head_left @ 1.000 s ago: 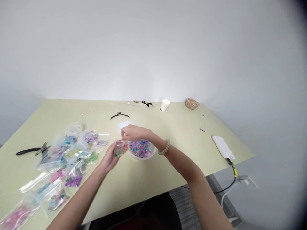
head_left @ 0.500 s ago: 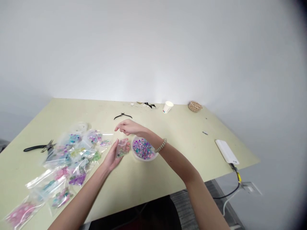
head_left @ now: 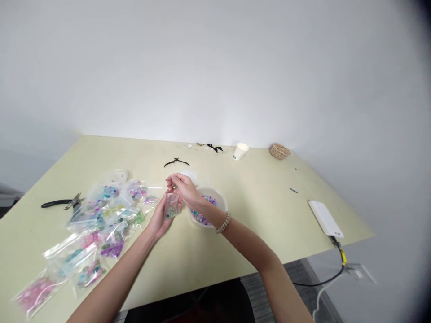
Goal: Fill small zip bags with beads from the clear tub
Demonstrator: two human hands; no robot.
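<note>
Worktop: pale yellow-green worktop [head_left: 235, 233] carries everything.
Bags: clear plastic bead bags [head_left: 101, 224] lie spread flat at left, colours visible.
Bowl: round white bowl of mixed beads [head_left: 215, 197] sits just beside the hands, within reach.
Left hand: left hand [head_left: 158, 220], fingers clamped on small clear bag [head_left: 171, 207], held upright with mouth up.
Right hand: right hand [head_left: 183, 188], fingers pinched together at the bag mouth; what they pinch, I cannot tell.

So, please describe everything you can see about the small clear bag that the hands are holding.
The small clear bag is a little pouch of thin, transparent, glossy plastic. It is held upright above the table, mouth up, just left of the white bowl of beads. A few small greenish beads lie at its bottom. The left hand cradles it from below and behind; the right hand pinches at its top edge. Whether the mouth is open is too small to tell.
</note>
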